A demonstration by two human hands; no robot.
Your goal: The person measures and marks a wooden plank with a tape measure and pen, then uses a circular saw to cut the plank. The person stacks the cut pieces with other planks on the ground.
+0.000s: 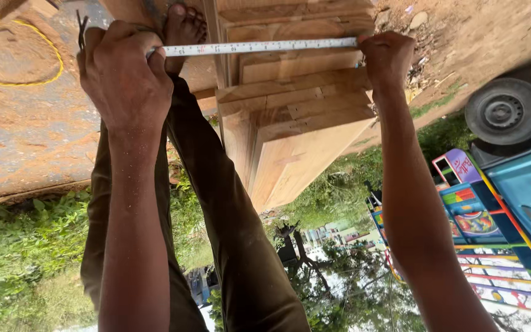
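1. Head view, picture appears upside down: ground at top, trees and sky at bottom.
2. Left hand (124, 77): fingers curled into a fist around one end of the tape measure (259, 47); a dark thin tool (82, 29) sticks out past its knuckles, kind not discernible.
3. Right hand (387, 58): fingers pressed together, pinching the other end of the tape against the far edge of the stacked wooden planks (296, 117).
4. Tape measure: white blade, pulled straight and taut between the two hands, lying across the width of the plank stack.
5. Planks: pale sawn timber, several layers, lying between the hands and extending away below the tape in the picture.
6. Bare foot (184, 27) just beside the left hand, touching the tape line; leg in dark olive trousers (228, 233) runs along the left forearm.
7. Beyond the left hand: reddish dirt ground (26, 123), a yellow hose loop (16, 52), green weeds (19, 246).
8. Beyond the right forearm: painted blue truck (511, 184) with black wheel (509, 112).
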